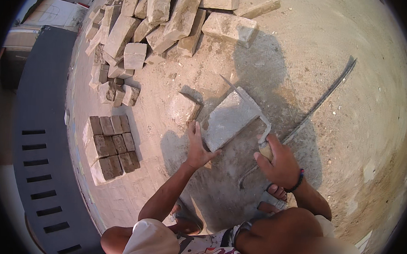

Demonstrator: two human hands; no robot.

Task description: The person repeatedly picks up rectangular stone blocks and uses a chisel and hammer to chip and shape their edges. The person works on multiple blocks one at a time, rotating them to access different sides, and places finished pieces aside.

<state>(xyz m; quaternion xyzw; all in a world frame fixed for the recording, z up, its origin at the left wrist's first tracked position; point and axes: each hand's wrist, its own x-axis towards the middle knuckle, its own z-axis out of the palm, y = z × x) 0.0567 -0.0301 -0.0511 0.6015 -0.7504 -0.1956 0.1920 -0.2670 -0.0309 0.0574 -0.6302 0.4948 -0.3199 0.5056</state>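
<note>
A pale grey rectangular stone block [231, 117] lies on the dusty ground in front of me. My left hand [198, 147] is at its near left end, thumb on one side and fingers spread along the other, bracing it. My right hand [279, 162] is wrapped round the wooden handle of a trowel [264, 123]. The trowel's narrow pointed blade, seen nearly edge-on, lies across the block's far right side; whether it touches the block I cannot tell. A smaller rough stone piece [184, 108] sits just left of the block, beyond my left fingers.
Rough stone blocks [159, 14] are heaped at the far left. Small cut cubes [112, 145] stand stacked at left, beside a dark slotted panel [43, 118]. A long dark rod [312, 112] lies diagonally right of the block, passing near my right hand. My sandalled feet [273, 197] are close by.
</note>
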